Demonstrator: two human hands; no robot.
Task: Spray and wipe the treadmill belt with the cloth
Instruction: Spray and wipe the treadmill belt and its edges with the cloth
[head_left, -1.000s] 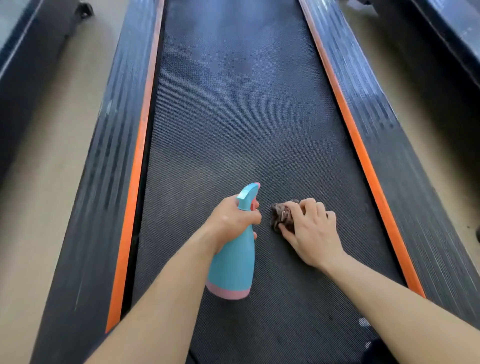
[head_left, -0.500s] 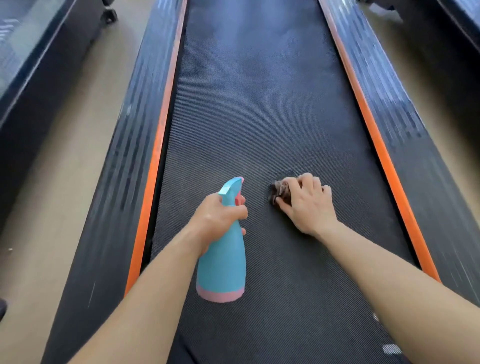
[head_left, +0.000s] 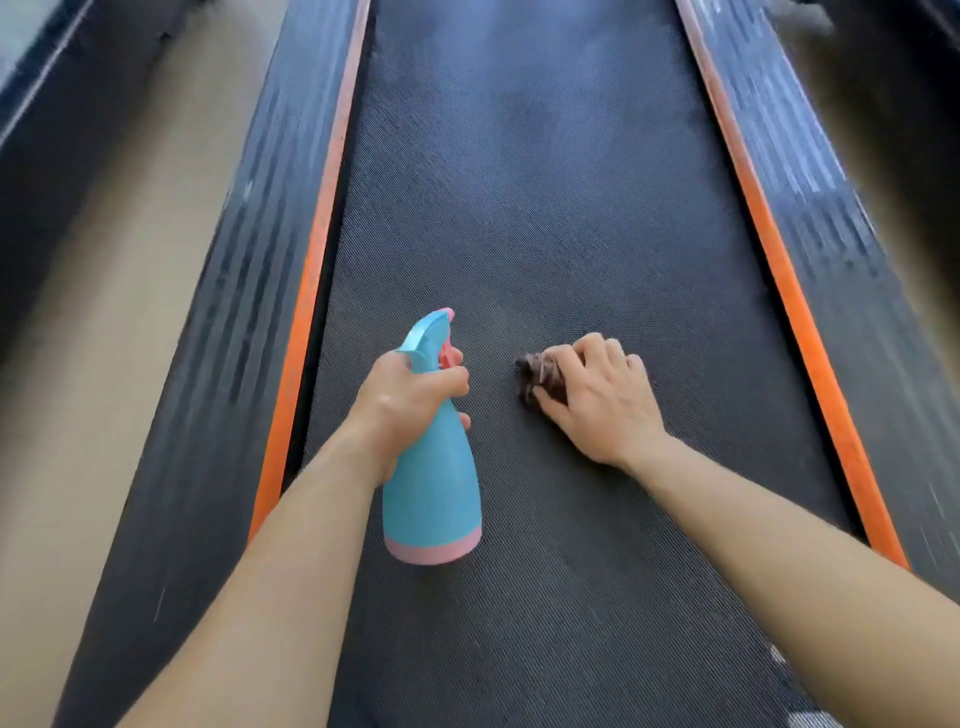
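Now | my left hand (head_left: 410, 400) grips the blue spray bottle (head_left: 431, 499) by its neck, fingers curled round it, nozzle toward 12 o'clock | at its 3 o'clock my right hand (head_left: 597, 402) clamps the dark cloth (head_left: 532, 376) onto the treadmill belt (head_left: 519, 208), fingers curled over it

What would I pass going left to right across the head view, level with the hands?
Floor, left side rail, left orange strip, left hand gripping the spray bottle, cloth, right hand, right orange strip, right side rail.
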